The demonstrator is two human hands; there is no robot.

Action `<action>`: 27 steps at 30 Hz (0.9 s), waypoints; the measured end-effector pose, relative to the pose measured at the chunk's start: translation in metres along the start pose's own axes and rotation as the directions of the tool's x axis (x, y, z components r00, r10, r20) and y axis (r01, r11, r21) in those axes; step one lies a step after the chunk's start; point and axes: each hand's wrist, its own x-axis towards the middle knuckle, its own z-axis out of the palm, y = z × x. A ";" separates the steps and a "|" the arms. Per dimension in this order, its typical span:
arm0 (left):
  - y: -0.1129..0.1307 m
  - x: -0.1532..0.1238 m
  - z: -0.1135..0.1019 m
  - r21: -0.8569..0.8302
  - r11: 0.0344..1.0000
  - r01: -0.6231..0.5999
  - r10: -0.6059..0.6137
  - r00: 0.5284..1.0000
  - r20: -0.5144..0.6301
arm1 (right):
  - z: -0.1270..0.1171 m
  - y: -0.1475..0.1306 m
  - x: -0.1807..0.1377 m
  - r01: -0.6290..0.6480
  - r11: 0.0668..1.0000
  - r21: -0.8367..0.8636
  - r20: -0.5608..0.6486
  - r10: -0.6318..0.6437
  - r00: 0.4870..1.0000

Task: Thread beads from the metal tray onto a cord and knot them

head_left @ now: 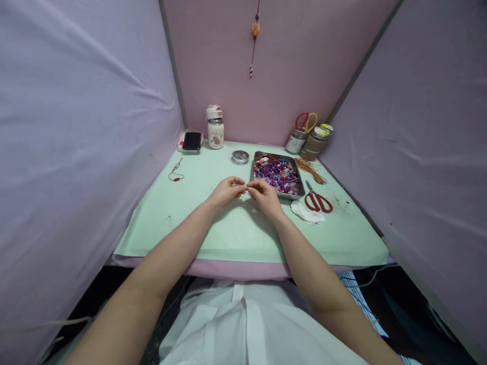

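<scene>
My left hand (229, 192) is closed in a pinch over the middle of the table. Fine strands of a thin cord (213, 189) stick out beside it. Meeting it fingertip to fingertip, my right hand (264, 196) is pinched shut too; whatever lies between its fingers is too small to make out. Just behind my right hand is a metal tray (303, 190) full of mixed beads (276, 172), mostly purple. A small round container (240, 156) stands beyond my hands, left of the tray.
Red-handled scissors (318, 202) and a crumpled white cloth (307, 213) lie right of the tray, near orange cord (312, 170). Two jars (315, 144) stand behind. A white bottle (216, 134), a dark phone-like object (192, 141) and a red string bracelet (176, 172) are left.
</scene>
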 end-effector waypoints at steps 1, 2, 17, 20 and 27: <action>0.001 0.000 0.000 -0.003 1.000 0.009 -0.009 1.000 -0.005 | 0.000 0.000 0.000 0.007 1.000 -0.013 -0.006 -0.007 1.000; 0.001 -0.001 0.000 -0.005 1.000 0.016 -0.016 1.000 -0.007 | -0.001 0.001 0.000 0.021 0.999 -0.040 -0.016 -0.022 1.000; -0.009 0.006 -0.004 0.045 0.998 -0.043 0.042 0.999 0.023 | -0.003 -0.007 -0.007 0.301 0.824 -0.480 0.043 -0.321 0.946; -0.009 0.009 -0.007 0.120 0.989 -0.083 0.082 0.997 0.015 | -0.003 -0.008 -0.006 0.299 0.827 -0.475 -0.003 -0.341 0.940; 0.003 0.009 -0.018 0.421 0.871 -0.253 0.252 0.966 0.059 | -0.006 -0.010 -0.004 0.228 0.912 -0.340 -0.302 -0.336 0.892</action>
